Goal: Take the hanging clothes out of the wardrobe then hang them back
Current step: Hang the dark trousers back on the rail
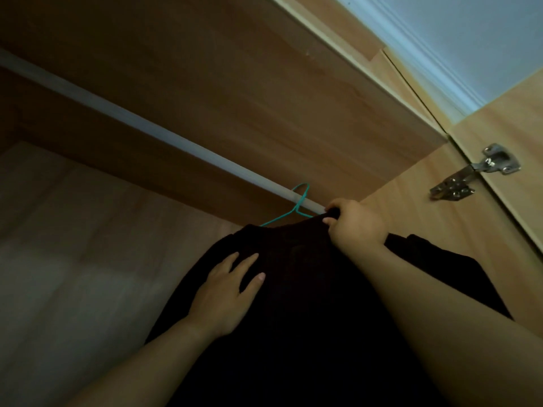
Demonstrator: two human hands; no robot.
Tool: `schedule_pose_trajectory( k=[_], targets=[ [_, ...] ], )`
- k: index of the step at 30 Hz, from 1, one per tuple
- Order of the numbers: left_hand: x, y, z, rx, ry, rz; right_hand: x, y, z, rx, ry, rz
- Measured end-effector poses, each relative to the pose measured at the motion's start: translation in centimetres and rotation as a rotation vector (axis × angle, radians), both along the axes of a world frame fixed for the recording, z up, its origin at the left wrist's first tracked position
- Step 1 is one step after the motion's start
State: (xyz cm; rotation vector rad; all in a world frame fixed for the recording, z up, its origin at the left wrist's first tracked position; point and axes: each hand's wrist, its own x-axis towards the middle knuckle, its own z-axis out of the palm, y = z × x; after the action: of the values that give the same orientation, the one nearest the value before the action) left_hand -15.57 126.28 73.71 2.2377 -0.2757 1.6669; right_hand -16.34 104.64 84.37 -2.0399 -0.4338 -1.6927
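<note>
My right hand point(355, 224) is curled tight round the top of the dark garment point(293, 304), bunching the cloth where it sits on the green hanger point(297, 201). My left hand point(226, 292) lies flat against the front of the cloth with the fingers spread, steadying it and gripping nothing. The garment hangs inside the wardrobe at the far right end of the white rail point(141, 124), close to the side wall point(417, 201) and not far from the metal hinge point(476, 174). The hanger's hook is looped over the rail, so I judge this to be the moment at the rail itself. I can't tell from here whether it is the lifting off or the settling back on. If it is coming out, the next move calls for raising the hook clear of the rail and drawing it toward me while my flat hand keeps the cloth from swinging. The hook points up, the hanger's arm slants across the rail's line, and the garment's length runs down from the rail toward me
</note>
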Motion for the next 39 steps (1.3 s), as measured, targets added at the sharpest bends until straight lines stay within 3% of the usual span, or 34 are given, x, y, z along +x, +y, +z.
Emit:
schedule_pose_trajectory(
  k=[3,12,17,23,29,39],
  targets=[
    [1.3,0.2,-1.0,0.020,0.050,-0.003,1.6,1.2,-1.6,-0.059,-0.010,-0.056],
    [4.2,-1.1,-5.9,-0.015,0.052,0.039,3.6,0.2,-8.5,-0.179,-0.334,-0.227],
    [3.8,-2.6,-9.8,0.012,0.072,0.149,4.2,-0.7,-15.7,-0.331,-0.056,-0.215],
    [2.0,-3.3,-19.4,0.196,0.212,0.228,5.4,-1.6,-27.5,-0.313,-0.087,-0.211],
    [-1.9,-3.8,-29.3,0.222,0.344,0.171,2.9,-3.3,-39.9,-0.306,0.083,-0.151],
    [-10.4,-5.6,-46.3,0.238,0.676,-0.039,-8.9,-7.1,-57.5,-0.298,0.567,-0.087]
  ],
)
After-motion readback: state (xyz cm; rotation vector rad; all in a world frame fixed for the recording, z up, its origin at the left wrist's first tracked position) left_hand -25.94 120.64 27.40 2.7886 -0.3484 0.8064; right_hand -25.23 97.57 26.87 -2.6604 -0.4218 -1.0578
